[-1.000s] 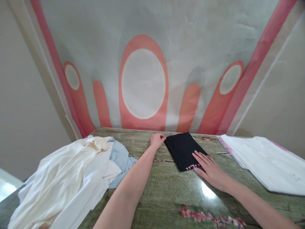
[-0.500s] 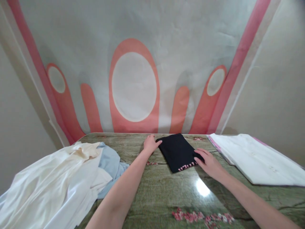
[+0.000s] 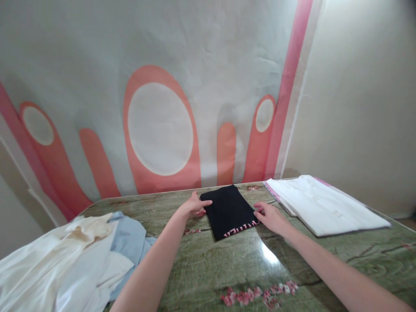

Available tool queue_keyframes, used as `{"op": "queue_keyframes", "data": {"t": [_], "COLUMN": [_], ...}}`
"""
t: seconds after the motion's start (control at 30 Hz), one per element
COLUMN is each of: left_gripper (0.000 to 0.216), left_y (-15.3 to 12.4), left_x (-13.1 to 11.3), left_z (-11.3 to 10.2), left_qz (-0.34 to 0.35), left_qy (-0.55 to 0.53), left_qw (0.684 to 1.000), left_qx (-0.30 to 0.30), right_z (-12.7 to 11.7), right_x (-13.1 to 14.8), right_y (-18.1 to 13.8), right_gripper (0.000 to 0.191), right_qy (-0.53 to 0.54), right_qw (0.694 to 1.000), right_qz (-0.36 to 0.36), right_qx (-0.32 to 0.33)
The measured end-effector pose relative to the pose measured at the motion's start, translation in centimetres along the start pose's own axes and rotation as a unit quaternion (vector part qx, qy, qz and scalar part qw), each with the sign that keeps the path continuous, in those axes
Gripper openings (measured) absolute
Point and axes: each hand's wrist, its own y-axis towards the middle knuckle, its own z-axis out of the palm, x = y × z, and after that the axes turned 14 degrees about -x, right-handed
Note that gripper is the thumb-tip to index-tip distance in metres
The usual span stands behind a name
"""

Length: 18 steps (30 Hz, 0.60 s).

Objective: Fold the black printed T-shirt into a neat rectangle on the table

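A folded black garment (image 3: 227, 210) lies flat on the table, with pink lettering along its near edge. My left hand (image 3: 194, 205) is at its left edge, thumb over the top of the cloth and fingers around the side, the fingertips partly hidden. At the right edge, my right hand (image 3: 269, 217) has its fingers slightly bent and apart, the tips at the cloth beside the lettering. That right corner lies flat, and nothing shows between the fingers.
A loose heap of cream and white cloth (image 3: 65, 255) with a light blue piece (image 3: 128, 236) lies at left. At right is a stack of folded white garments (image 3: 325, 206). The green marbled table (image 3: 201, 277) meets a printed wall panel (image 3: 208, 86) at its far edge.
The view has turned right. My right hand has loosened from the garment's right corner, which now lies flatter. My left hand has slid nearer along the left edge, its thumb still on the cloth.
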Motion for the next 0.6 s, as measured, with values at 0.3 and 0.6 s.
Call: {"op": "queue_keyframes", "data": {"t": [0.3, 0.6], "left_gripper": [0.073, 0.039], "left_y": [1.7, 2.5], "left_x": [0.8, 2.0], "left_z": [0.4, 1.3], "left_qz": [0.000, 0.150], "left_qy": [-0.185, -0.068], "left_qw": [0.983, 0.985], "left_qx": [-0.013, -0.052], "right_z": [0.0, 0.3], "right_x": [3.6, 1.8], "right_y": [-2.0, 0.3], "right_gripper": [0.027, 0.023], "right_qy": [0.076, 0.147], "right_qw": [0.994, 0.987], "right_qz": [-0.048, 0.024], "right_qx": [0.057, 0.066]}}
